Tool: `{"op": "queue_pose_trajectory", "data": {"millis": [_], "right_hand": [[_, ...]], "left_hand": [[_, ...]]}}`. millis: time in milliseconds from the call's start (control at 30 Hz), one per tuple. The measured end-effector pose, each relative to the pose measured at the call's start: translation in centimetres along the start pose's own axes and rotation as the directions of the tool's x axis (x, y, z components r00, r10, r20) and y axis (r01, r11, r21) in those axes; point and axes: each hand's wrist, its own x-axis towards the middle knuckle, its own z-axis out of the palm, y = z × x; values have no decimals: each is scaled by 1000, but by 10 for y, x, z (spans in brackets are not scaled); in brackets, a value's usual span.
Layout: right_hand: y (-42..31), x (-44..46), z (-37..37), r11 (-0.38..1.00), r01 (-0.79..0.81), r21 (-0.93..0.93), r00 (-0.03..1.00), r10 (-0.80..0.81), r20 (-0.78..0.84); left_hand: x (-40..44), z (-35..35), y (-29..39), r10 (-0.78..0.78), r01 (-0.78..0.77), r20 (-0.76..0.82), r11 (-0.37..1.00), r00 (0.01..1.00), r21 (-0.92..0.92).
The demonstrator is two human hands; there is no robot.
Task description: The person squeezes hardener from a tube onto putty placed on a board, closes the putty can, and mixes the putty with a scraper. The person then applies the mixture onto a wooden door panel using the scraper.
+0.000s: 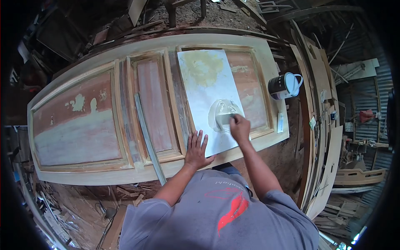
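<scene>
My right hand (240,129) is closed round a small flat scraper (225,119), whose blade lies in a wet patch of cream-coloured paste (221,109). The paste is on a white board (208,89), which also bears a dried yellowish stain (203,66) near its far end. My left hand (196,152) rests with its fingers spread on the board's near left edge and the door frame beside it. Under the board lies a panelled wooden door (104,175) with patches of filler on its reddish panels.
An open can (284,86) with a handle stands at the door's right end. A small white tube (280,122) lies near the right edge. A long thin strip (148,135) crosses the door left of my left hand. Tall boards (318,166) lean at the right.
</scene>
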Motion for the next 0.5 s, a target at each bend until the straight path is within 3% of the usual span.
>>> {"op": "queue_pose_trajectory", "data": {"millis": [67, 133, 167, 267, 333, 400, 467, 500], "right_hand": [[10, 11, -17, 995, 102, 6, 983, -100, -152], [48, 0, -3, 960, 145, -239, 989, -140, 40], [44, -8, 3, 929, 276, -245, 961, -258, 104], [9, -14, -3, 958, 277, -77, 944, -257, 207], [22, 7, -14, 980, 197, -4, 971, -194, 137], [21, 26, -25, 965, 237, -108, 970, -242, -32], [55, 26, -2, 905, 308, -292, 951, -305, 57], [69, 14, 18, 901, 347, -260, 938, -332, 99]], "left_hand": [[3, -3, -2, -7, 7, -5, 1000, 1000, 10], [2, -4, 1, -14, 14, 18, 1000, 1000, 15], [3, -5, 2, -15, 15, 26, 1000, 1000, 13], [2, -6, 1, -20, 20, 29, 1000, 999, 17], [1, -3, 1, -14, 14, -3, 1000, 1000, 13], [1, -3, 1, -13, 13, -12, 1000, 1000, 15], [1, -3, 3, -17, 17, -8, 1000, 1000, 15], [0, -4, 4, -24, 24, 0, 1000, 1000, 15]]}}
